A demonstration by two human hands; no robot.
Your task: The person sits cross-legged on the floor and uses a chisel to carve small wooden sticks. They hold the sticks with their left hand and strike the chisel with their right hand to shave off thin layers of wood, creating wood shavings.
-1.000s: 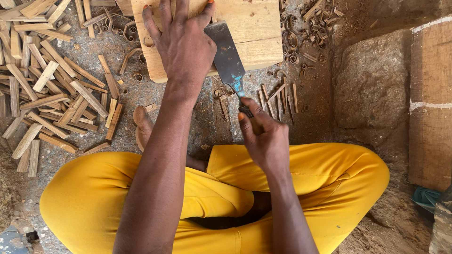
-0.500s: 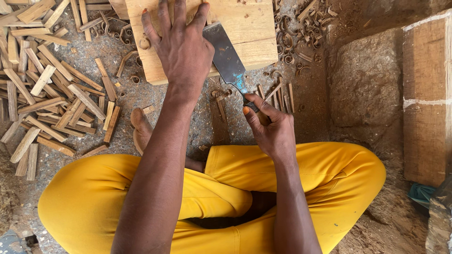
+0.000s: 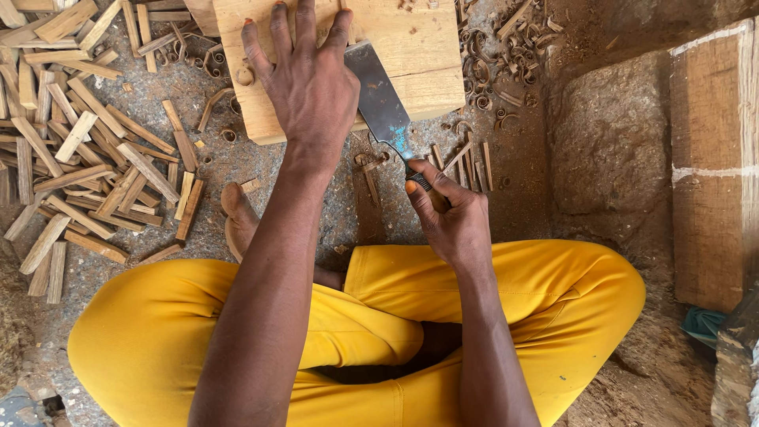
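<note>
Left hand (image 3: 310, 88) is laid flat, palm down, fingers spread, on the top face of a pale wooden block (image 3: 411, 55) that sits on the dirt ground (image 3: 316, 170). Nothing is gripped by it; the block is just pressed on.

Right hand (image 3: 451, 217) is closed around the handle of a broad flat chisel (image 3: 383, 107). Handle is mostly hidden inside the fist. The blade is angled up and left from the fist, laid across the block's near edge, its wide end on the top face just beside the left hand's little-finger side. Whether blade and left hand touch cannot be told.

Block is seen at the top middle of the view, ahead of the crossed legs in yellow trousers (image 3: 553, 292). A bare foot (image 3: 237, 217) is tucked on the ground just under the left forearm, near the block's near-left corner.

A scatter of short split wood sticks (image 3: 79, 158) is spread over the ground left of the block. Curled wood shavings (image 3: 490, 79) are piled on the ground right of the block; a few sticks lie near the right hand too. A large squared timber (image 3: 711, 158) is stood at the right edge, with a rough stone-like lump (image 3: 609, 150) between it and the shavings.
</note>
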